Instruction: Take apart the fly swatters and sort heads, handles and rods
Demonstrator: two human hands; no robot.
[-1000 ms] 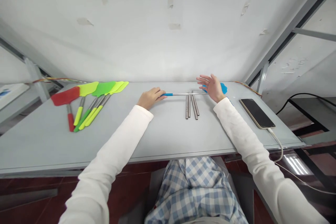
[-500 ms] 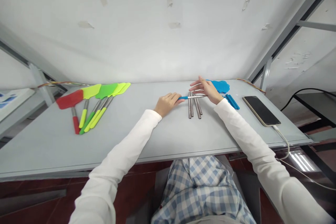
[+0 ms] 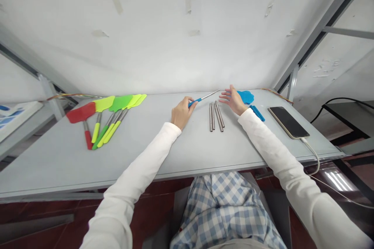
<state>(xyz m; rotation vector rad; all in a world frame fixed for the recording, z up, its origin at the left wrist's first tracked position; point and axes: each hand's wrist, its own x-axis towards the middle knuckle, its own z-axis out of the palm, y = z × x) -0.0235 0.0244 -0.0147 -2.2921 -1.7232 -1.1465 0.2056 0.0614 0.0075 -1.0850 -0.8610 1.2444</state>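
Note:
My left hand [image 3: 181, 113] is closed around the blue grip of a blue-and-metal handle [image 3: 204, 97]; its thin metal rod tilts up to the right, with nothing on the tip. My right hand [image 3: 234, 102] is held open, fingers spread toward the rod's tip and apart from it. Below and between the hands lie several metal tubes [image 3: 216, 116] on the grey table. Blue flat textured heads [image 3: 246, 97] sit just behind my right hand, partly hidden by it. Next to them are blue grips [image 3: 257, 113].
At the left lie several flat-headed tools like fly swatters: a red one [image 3: 81, 113], a green one [image 3: 120, 103] and yellow ones [image 3: 103, 104]. A phone [image 3: 288, 122] with a white cable [image 3: 312, 150] is at the right. The wall [image 3: 163, 54] rises behind the table [image 3: 152, 155].
My left hand has tilted the handle so its rod points up and away. My right hand has come away from the rod and opened, moving slightly right.

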